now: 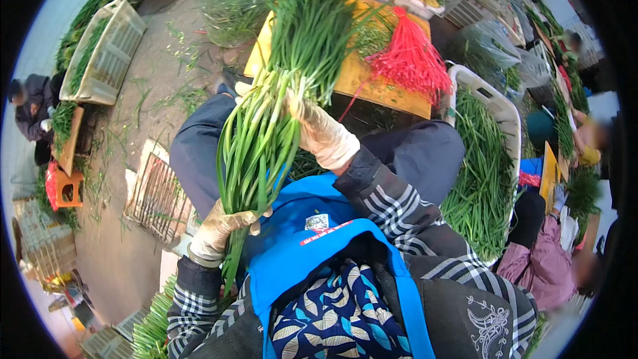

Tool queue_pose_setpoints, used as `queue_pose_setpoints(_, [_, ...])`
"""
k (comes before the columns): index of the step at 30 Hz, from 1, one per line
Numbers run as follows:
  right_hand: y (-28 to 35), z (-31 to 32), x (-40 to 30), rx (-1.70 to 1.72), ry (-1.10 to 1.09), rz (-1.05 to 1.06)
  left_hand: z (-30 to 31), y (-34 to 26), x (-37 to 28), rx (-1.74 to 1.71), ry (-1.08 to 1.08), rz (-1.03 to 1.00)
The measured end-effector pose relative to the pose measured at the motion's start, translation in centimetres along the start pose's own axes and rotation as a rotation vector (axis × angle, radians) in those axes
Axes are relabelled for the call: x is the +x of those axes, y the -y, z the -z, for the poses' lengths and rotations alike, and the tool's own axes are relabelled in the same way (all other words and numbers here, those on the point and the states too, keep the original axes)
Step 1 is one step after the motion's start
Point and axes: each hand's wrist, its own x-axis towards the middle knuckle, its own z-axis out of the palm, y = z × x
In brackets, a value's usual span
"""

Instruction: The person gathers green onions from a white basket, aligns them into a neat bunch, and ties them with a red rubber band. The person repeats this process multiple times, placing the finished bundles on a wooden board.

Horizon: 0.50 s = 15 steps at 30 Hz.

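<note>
Both my hands, in pale stained gloves, are on a bunch of green leafy stalks above my lap. My left hand grips its long leaf ends low down. Higher up, my right hand holds the pale stem ends, its fingers partly hidden behind them. Just beyond lies a thick pile of green stalks on a yellow board, with its pale ends towards me. A bundle of red plastic ties rests on the board's right side, near loose green trimmings.
A white crate of green stalks stands at my right knee. Clear plastic bags and crates surround the board. Scraps litter the floor at left, beside a slatted piece. Other people sit at far left and right.
</note>
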Motion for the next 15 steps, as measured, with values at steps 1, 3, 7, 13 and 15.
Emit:
queue_pose_setpoints(1, [0.9,-1.6,0.4,0.082,0.016,0.019,-0.2,0.2,0.1,0.010,-0.009,0.028])
queue_pose_setpoints(3, [1.8,-1.3,0.4,0.064,-0.018,0.060,-0.2,0.5,0.1,-0.007,0.013,0.027])
queue_pose_setpoints(7, [4.7,-1.9,0.2,-0.434,-0.222,-0.056,-0.1,0.5,0.0,-0.014,0.000,0.022])
queue_pose_setpoints(13, [4.4,0.5,0.6,-0.297,-0.301,0.064,0.1,0.6,-0.5,0.025,-0.104,0.063])
queue_pose_setpoints(15, [4.6,2.8,0.5,0.096,-0.308,0.195,0.8,0.9,-0.8,-0.002,-0.084,0.083])
